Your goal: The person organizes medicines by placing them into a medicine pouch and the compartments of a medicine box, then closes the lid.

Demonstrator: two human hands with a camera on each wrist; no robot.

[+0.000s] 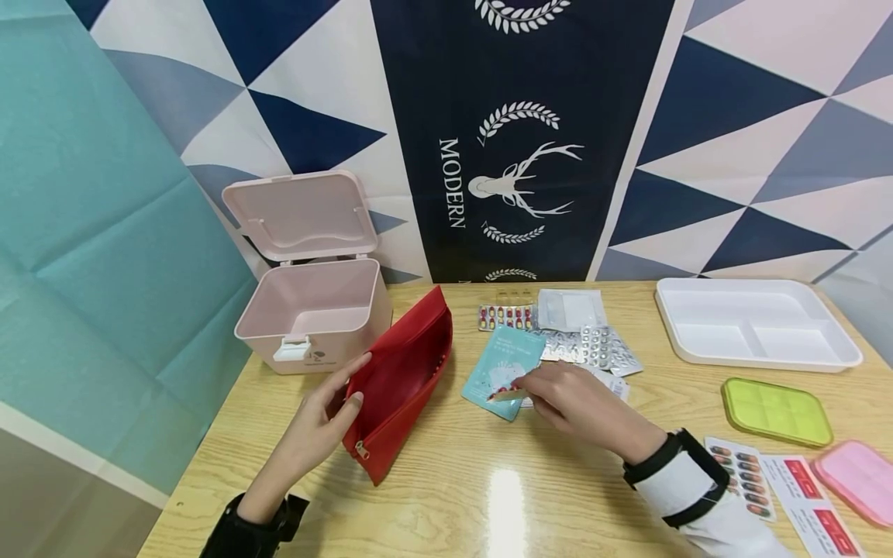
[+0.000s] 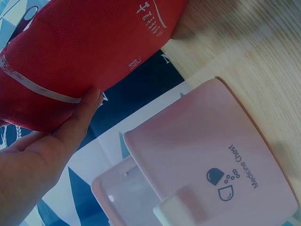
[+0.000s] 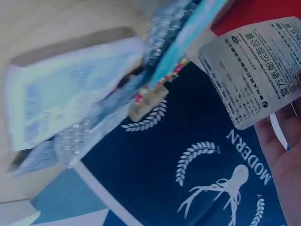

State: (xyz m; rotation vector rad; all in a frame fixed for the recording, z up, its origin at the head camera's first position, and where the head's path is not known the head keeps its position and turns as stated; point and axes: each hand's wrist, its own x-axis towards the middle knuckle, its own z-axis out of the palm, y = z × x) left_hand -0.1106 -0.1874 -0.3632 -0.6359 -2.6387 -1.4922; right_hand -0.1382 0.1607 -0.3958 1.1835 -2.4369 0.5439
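Note:
My left hand (image 1: 310, 438) holds the near left edge of a red zipper pouch (image 1: 401, 430), whose mouth gapes open. White lettering shows on the pouch's outside in the left wrist view. Between the fingers of my right hand (image 1: 575, 403) is a blister pack (image 3: 254, 70), its silver printed back turned to the right wrist camera. In the head view that pack is small and seen edge-on, above a teal sachet (image 1: 504, 360). Beyond the sachet lie a red-and-yellow capsule blister pack (image 1: 505, 317), a white packet (image 1: 572, 310) and silver blister packs (image 1: 596, 346).
A pink medicine box (image 1: 317, 310) stands at the back left, lid raised. On the right are a white divided tray (image 1: 760, 356), a green pill case (image 1: 777, 411), a pink case (image 1: 861, 480) and more blister packs (image 1: 746, 477). A patterned cloth (image 1: 523, 77) hangs behind.

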